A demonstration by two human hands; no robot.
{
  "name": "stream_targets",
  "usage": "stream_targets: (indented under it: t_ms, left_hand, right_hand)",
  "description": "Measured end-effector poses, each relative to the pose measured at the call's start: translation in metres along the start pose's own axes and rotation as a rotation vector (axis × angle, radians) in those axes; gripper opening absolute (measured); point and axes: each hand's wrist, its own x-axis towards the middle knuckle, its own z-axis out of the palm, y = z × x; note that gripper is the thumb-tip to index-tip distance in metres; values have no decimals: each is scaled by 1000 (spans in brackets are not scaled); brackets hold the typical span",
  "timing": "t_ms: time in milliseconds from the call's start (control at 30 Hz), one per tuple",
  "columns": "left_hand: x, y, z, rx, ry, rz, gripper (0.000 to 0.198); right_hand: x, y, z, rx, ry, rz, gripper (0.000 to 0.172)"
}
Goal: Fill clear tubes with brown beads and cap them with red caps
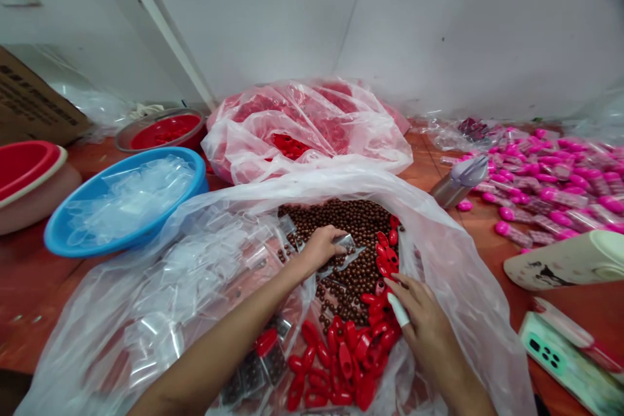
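Note:
My left hand [319, 250] is closed on a small clear plastic container [346, 243], tilted low over a heap of brown beads [358, 218]. Whether beads are inside it I cannot tell. To the right, my right hand [422, 312] reaches over red plastic caps [346, 357], fingers stretched and apart. Its fingertips are at the edge of the caps, and a white cover sits on one digit. Under my left forearm lie clear containers filled with dark beads [253, 370], one with a red cap. Empty clear containers [195, 273] are piled on the left of the plastic sheet [458, 273].
A blue basin [53, 227] of clear pieces and red basins [29, 166] stand at left. Behind is a plastic bag [312, 117] of red pieces. At right are pink-capped tubes [550, 175], a grey bottle [458, 182], a cream tumbler [560, 263] and a phone [560, 351].

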Motion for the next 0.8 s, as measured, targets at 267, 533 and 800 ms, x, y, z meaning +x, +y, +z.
stream_targets:
  t_ms: [267, 533, 800]
  left_hand:
    - [14, 9, 16, -210, 49, -16, 46]
    - [19, 12, 24, -431, 65, -53, 44]
    - [16, 16, 27, -727, 17, -142, 46]
  right_hand:
    - [3, 9, 5, 42, -6, 23, 60]
    - [4, 7, 6, 48, 5, 44, 63]
    - [4, 11, 5, 53, 30, 37, 70]
